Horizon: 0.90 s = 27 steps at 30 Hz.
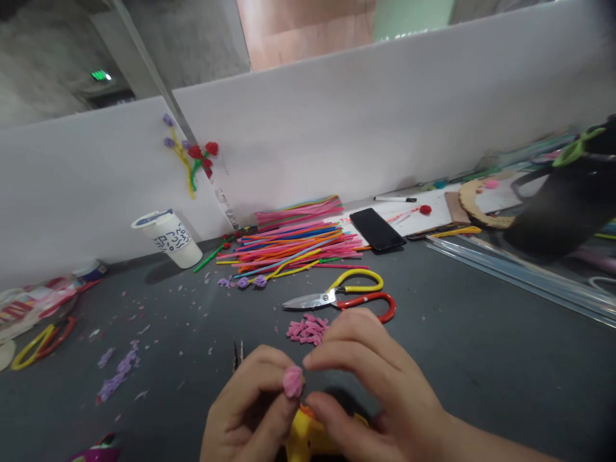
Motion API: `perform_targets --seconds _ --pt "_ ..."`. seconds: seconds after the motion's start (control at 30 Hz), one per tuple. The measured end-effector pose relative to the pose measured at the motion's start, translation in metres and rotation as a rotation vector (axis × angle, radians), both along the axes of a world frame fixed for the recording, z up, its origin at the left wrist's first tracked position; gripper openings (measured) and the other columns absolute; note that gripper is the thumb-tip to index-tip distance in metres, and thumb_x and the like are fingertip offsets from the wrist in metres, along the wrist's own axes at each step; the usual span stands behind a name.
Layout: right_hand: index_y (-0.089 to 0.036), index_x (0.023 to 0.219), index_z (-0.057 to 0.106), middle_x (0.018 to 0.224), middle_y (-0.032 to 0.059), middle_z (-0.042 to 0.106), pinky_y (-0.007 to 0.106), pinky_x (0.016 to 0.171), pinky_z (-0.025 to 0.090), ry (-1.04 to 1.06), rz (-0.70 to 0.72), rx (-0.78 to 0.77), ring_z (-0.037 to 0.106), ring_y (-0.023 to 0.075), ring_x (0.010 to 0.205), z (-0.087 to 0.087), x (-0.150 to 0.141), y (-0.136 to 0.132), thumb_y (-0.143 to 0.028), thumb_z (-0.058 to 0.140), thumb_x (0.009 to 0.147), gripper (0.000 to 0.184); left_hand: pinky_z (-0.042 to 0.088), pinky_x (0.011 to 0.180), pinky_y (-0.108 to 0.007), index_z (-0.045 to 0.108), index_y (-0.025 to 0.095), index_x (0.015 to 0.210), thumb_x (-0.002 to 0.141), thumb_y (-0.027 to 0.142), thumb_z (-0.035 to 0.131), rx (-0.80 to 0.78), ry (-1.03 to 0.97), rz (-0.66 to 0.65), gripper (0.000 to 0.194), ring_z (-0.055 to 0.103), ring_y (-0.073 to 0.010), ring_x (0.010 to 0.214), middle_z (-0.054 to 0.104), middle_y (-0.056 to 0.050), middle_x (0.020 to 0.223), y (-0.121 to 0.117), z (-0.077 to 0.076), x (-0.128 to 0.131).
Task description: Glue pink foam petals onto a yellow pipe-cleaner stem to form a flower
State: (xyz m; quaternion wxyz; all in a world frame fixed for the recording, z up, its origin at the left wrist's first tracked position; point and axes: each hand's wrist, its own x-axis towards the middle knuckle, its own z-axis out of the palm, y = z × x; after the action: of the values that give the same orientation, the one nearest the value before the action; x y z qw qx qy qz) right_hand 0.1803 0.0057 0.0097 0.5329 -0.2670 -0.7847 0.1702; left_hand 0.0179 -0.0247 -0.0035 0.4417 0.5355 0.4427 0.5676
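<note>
Between its thumb and forefinger, my left hand [253, 410] pinches a small pink fuzzy flower bud [292, 382]. My right hand [370, 385] is just to the right of the bud, its thumb and fingers apart and nothing between them. Below both hands lies a yellow tool with an orange tip [303, 433], partly hidden; its kind is unclear. A pile of short pink pipe cleaner pieces [308, 329] is beyond my fingers. Behind it rest scissors [332, 298] with one yellow and one red handle. Dark pointed tips [238, 355] of another tool show behind my left hand.
Many coloured pipe cleaners [293, 247] lie at the back, beside a black phone [377, 229]. A white cup [173, 240] stands left of them. Purple scraps [118, 373] and more scissors [43, 345] are at left. Clear sticks [520, 276] and a dark jug [558, 199] occupy the right.
</note>
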Motion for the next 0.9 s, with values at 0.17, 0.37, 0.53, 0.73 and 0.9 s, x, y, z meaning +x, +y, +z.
perform_targets --seconds 0.17,0.37,0.53,0.73,0.9 --pt "-0.015 0.086 0.069 0.082 0.0010 0.062 0.024 0.076 0.046 0.062 0.238 -0.541 0.058 0.0127 0.081 0.004 -0.006 0.007 -0.005 0.064 0.074 0.016 0.028 0.038 -0.010 0.073 0.020 0.062 0.061 0.041 0.083 -0.420 -0.352 -0.178 0.024 0.041 0.0011 0.039 0.058 0.004 0.063 0.005 0.002 -0.004" --pt "-0.016 0.077 0.068 0.078 -0.0012 0.058 0.025 0.074 0.042 0.160 0.342 -0.703 0.054 0.0123 0.078 0.001 -0.008 0.007 -0.007 0.063 0.074 0.010 0.032 0.032 -0.008 0.071 0.018 0.062 0.059 0.044 0.083 -0.526 -0.389 -0.264 0.029 0.046 0.0012 0.034 0.057 0.005 0.059 0.006 -0.002 -0.005" --pt "-0.017 0.074 0.063 0.076 -0.0019 0.056 0.026 0.073 0.040 0.172 0.324 -0.690 0.052 0.0125 0.075 -0.001 -0.007 0.005 -0.011 0.063 0.074 0.006 0.040 0.038 -0.011 0.070 0.015 0.059 0.060 0.045 0.082 -0.487 -0.321 -0.218 0.032 0.054 -0.0027 0.041 0.060 0.003 0.063 0.007 -0.001 -0.004" --pt "-0.018 0.081 0.061 0.080 -0.0018 0.054 0.029 0.075 0.039 0.233 0.384 -0.950 0.050 0.0150 0.079 0.000 -0.010 0.008 -0.012 0.064 0.065 0.017 0.033 0.038 -0.014 0.072 0.017 0.057 0.061 0.050 0.079 -0.516 -0.313 -0.246 0.034 0.048 -0.0035 0.039 0.052 0.005 0.052 0.006 -0.005 -0.005" --pt "-0.018 0.071 0.058 0.076 -0.0019 0.051 0.029 0.073 0.036 0.229 0.322 -0.910 0.047 0.0152 0.077 -0.003 -0.012 0.009 -0.014 0.063 0.066 0.009 0.037 0.053 -0.020 0.070 0.017 0.055 0.075 0.041 0.073 -0.290 -0.201 -0.226 0.031 0.050 -0.0099 0.057 0.055 0.001 0.058 0.009 -0.008 -0.007"
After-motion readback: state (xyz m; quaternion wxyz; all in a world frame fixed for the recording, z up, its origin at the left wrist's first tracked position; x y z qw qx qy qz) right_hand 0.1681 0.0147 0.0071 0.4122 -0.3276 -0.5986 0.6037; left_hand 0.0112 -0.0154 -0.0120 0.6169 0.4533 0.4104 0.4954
